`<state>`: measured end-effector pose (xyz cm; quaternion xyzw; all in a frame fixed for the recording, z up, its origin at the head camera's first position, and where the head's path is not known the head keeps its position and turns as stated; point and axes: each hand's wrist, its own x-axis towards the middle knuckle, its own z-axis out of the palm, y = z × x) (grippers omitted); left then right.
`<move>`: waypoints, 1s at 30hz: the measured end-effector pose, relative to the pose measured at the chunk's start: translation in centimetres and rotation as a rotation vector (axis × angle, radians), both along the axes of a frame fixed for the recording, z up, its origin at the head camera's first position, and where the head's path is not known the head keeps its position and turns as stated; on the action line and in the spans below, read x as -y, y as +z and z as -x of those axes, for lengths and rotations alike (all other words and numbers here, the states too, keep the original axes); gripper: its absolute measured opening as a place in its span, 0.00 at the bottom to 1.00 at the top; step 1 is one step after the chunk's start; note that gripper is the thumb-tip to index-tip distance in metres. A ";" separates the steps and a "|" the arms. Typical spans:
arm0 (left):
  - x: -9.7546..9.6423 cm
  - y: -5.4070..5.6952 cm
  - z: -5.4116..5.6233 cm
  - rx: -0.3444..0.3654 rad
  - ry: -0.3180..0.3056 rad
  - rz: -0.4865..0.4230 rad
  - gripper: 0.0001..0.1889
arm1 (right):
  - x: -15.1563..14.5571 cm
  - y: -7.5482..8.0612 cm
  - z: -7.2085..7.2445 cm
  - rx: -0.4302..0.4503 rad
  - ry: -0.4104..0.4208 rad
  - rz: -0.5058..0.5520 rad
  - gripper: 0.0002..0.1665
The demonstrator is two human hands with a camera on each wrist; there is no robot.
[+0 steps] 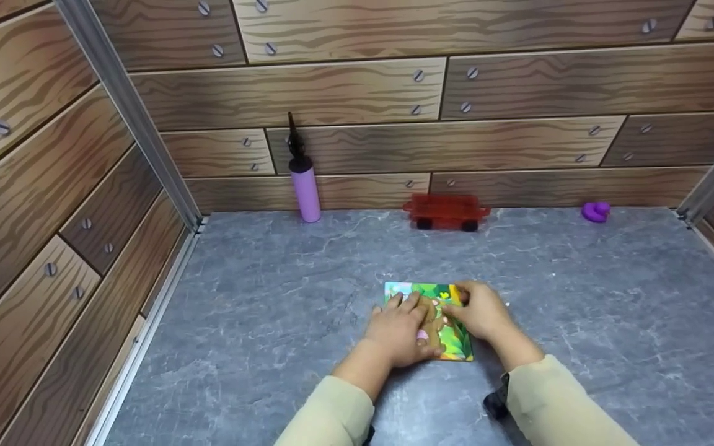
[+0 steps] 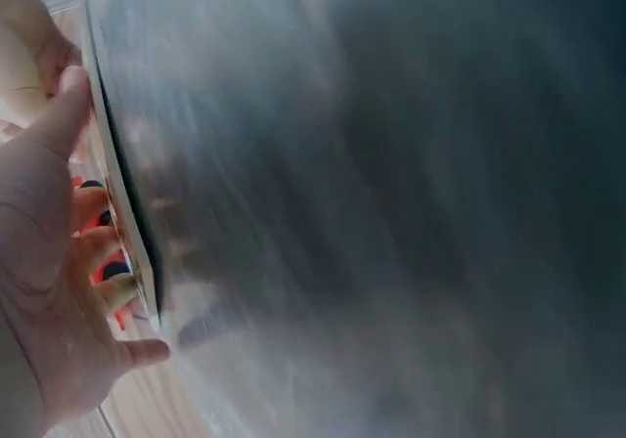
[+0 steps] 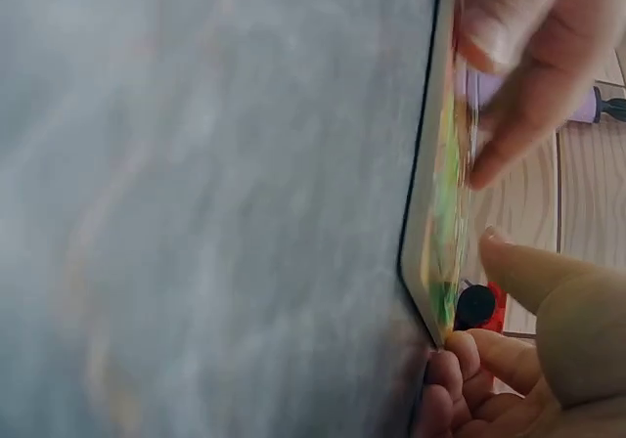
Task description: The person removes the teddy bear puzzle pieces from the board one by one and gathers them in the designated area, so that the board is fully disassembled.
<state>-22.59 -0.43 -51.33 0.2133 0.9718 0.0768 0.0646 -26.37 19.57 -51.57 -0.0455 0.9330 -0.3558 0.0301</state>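
Note:
A small square picture puzzle board, brightly coloured with a brown animal on green, lies flat on the grey floor. Over its left half rests my left hand, fingers spread and fairly straight, covering part of the picture. At the far right corner my right hand holds the board's edge with curled fingers. The right wrist view shows the right thumb raised a little over the top face, with the fingers against the corner. From the left wrist view, the board's thin pale side lies beneath the left fingers.
Along the back wall stand a purple hand pump with a black nozzle, a red translucent wheeled cart and a purple toy duck. Wood-patterned panels enclose the grey floor at the back and sides.

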 end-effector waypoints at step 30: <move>-0.1 -1.5 0.1 0.208 0.153 -0.329 0.52 | 1.1 0.3 0.7 0.135 -0.080 0.008 0.32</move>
